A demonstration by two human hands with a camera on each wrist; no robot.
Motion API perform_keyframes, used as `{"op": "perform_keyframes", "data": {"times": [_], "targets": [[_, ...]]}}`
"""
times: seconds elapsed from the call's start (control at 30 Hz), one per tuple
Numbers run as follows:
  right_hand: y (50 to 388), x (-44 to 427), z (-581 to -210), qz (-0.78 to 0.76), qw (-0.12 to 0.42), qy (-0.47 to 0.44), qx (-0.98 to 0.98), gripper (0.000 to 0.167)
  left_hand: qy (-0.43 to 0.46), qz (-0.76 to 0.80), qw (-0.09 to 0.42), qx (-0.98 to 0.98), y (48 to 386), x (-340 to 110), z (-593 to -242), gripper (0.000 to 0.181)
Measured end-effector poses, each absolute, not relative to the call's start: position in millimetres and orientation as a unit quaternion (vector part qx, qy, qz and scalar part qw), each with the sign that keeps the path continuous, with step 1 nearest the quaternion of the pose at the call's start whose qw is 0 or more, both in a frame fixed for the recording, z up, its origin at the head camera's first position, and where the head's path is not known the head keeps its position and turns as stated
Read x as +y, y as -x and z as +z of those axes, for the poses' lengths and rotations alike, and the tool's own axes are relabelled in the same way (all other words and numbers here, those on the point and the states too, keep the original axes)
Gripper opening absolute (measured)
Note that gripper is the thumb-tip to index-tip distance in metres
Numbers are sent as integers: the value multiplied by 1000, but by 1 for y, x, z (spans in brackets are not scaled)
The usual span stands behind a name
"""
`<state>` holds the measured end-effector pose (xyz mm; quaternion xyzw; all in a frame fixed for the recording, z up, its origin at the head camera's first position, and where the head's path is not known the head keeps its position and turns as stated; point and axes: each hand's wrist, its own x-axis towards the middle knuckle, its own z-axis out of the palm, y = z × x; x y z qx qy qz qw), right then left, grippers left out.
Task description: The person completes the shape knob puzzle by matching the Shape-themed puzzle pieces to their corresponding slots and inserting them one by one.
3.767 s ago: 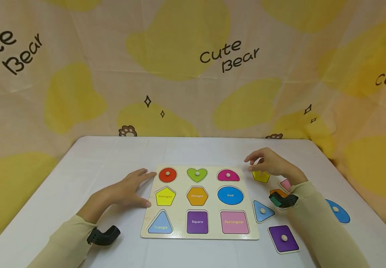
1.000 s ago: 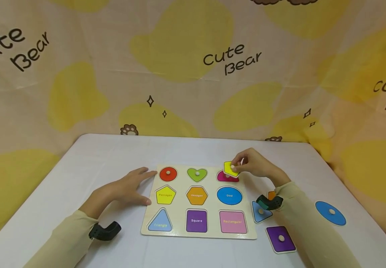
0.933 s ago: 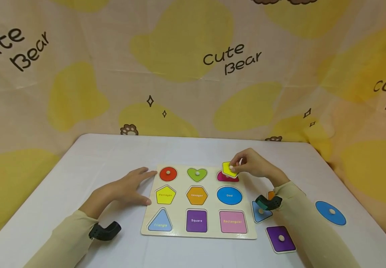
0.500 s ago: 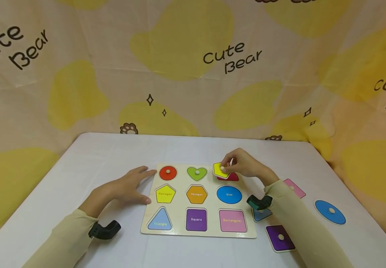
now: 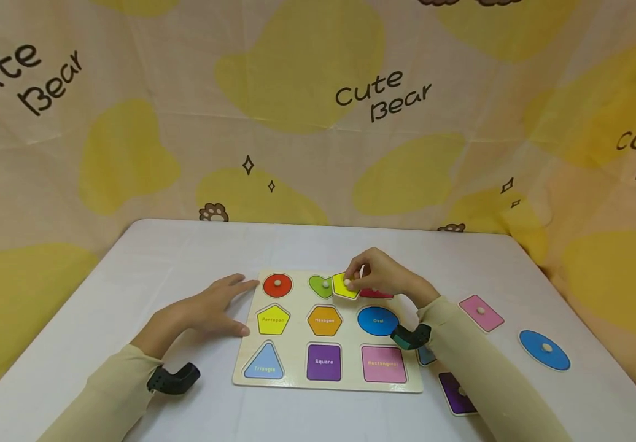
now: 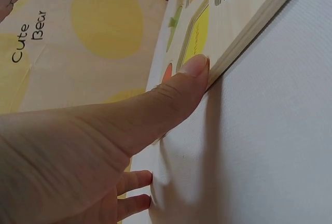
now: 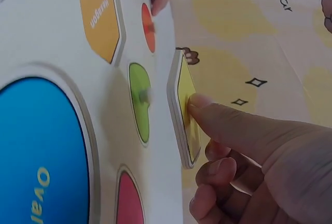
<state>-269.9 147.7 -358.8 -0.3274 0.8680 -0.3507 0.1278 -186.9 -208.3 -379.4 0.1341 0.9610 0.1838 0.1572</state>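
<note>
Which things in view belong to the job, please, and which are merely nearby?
Likely for the job: puzzle board; held yellow pentagon; loose pink rectangle, blue oval, purple square, blue triangle; seated red circle, green heart, magenta semicircle.
Merely nearby: Cute Bear backdrop, white table.

Seems to be a small staged corner, similar to a simple studio with a play theme. Shown by the cream and yellow cloth (image 5: 307, 144), printed with "Cute Bear", paws and small stars, hanging behind the white desk (image 5: 180, 258) and along both its sides, and by the colourful shape puzzle board (image 5: 294, 350) lying there. Impossible to tell from this whether inside a home or another building.
</note>
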Motion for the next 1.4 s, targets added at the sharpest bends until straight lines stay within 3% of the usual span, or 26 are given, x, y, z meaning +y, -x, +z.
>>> {"op": "perform_keyframes", "data": {"times": [1.4], "targets": [[237,41,-376,-394,229,334,825,5,-152,189,164,956,187,-211,-377,98]]}}
